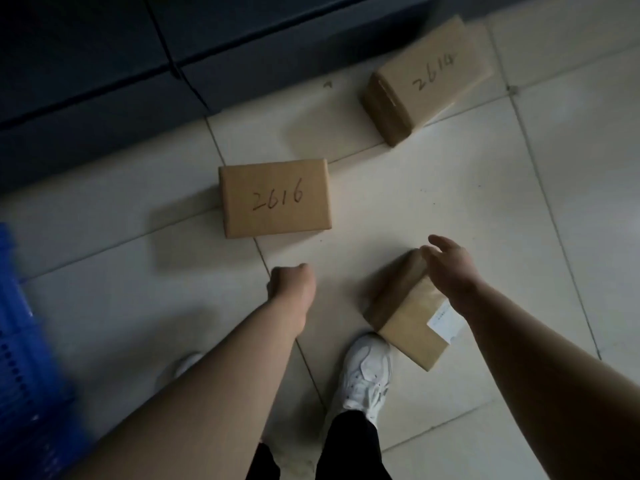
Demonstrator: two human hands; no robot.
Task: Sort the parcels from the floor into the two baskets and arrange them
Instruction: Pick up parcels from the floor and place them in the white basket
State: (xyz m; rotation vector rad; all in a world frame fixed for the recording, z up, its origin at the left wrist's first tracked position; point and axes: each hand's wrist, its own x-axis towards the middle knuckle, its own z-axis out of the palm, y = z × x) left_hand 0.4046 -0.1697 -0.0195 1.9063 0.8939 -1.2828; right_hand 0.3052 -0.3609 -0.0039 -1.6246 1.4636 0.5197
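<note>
Three brown cardboard parcels lie on the pale tiled floor. The parcel marked 2616 (275, 198) lies flat in the middle. The parcel marked 2614 (427, 81) sits at the back right, by the dark wall. The nearest parcel (407, 313), with a white label, lies by my right foot. My right hand (446, 265) hovers over its far end with fingers spread and relaxed, touching or nearly touching it. My left hand (291, 284) hangs in front of the 2616 parcel, fingers curled into a fist with nothing in it.
A blue plastic basket (24, 341) stands at the left edge, partly out of view. A dark wall or cabinet base (138, 64) runs along the back. My white shoe (365, 372) stands on the tiles next to the labelled parcel.
</note>
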